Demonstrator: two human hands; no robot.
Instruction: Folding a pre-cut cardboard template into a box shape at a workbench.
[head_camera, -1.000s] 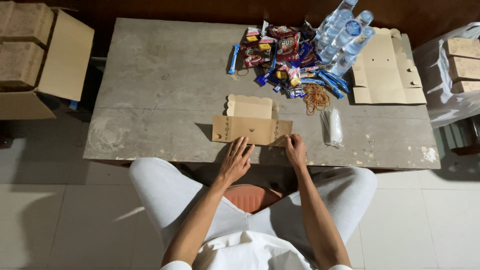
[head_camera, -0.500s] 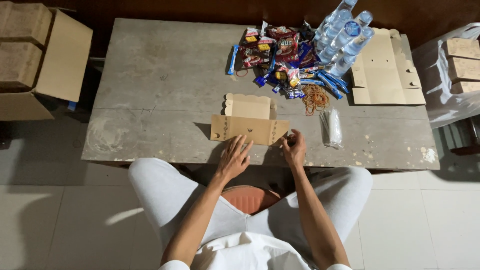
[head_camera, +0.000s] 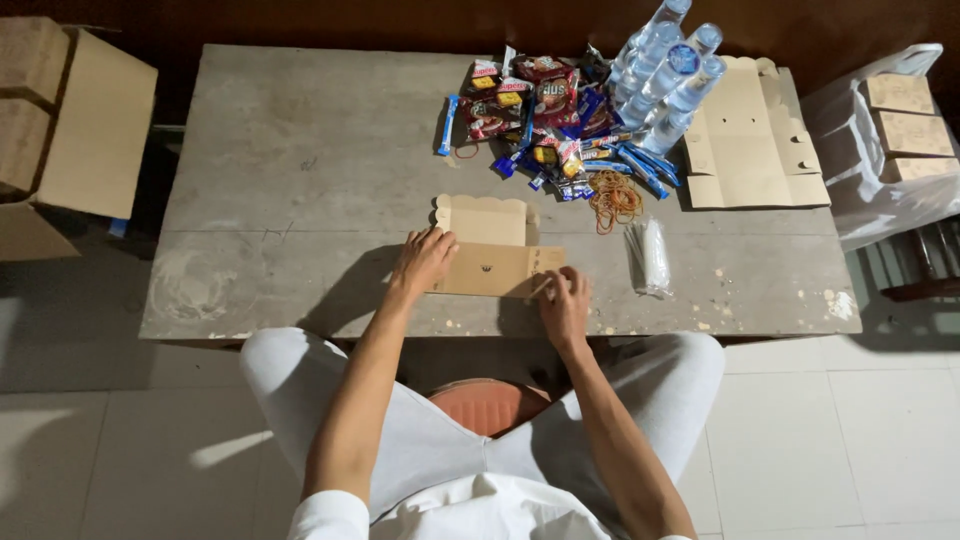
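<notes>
A flat brown cardboard box blank (head_camera: 490, 245) with a scalloped edge lies near the front edge of the grey table (head_camera: 300, 180). My left hand (head_camera: 424, 260) presses on its left end with fingers spread. At the blank's right end my right hand (head_camera: 566, 300) pinches a side flap. The front panel is folded up between my hands.
Behind the blank lie a heap of snack packets (head_camera: 535, 115), several water bottles (head_camera: 670, 75), rubber bands (head_camera: 613, 195), a clear plastic bag (head_camera: 652, 255) and a stack of flat box blanks (head_camera: 755, 140). Cardboard boxes stand at left (head_camera: 70, 120) and in a white bag at right (head_camera: 900, 130).
My left hand has moved up from the front edge onto the blank's left end. My right hand has shifted down a little at the right flap.
</notes>
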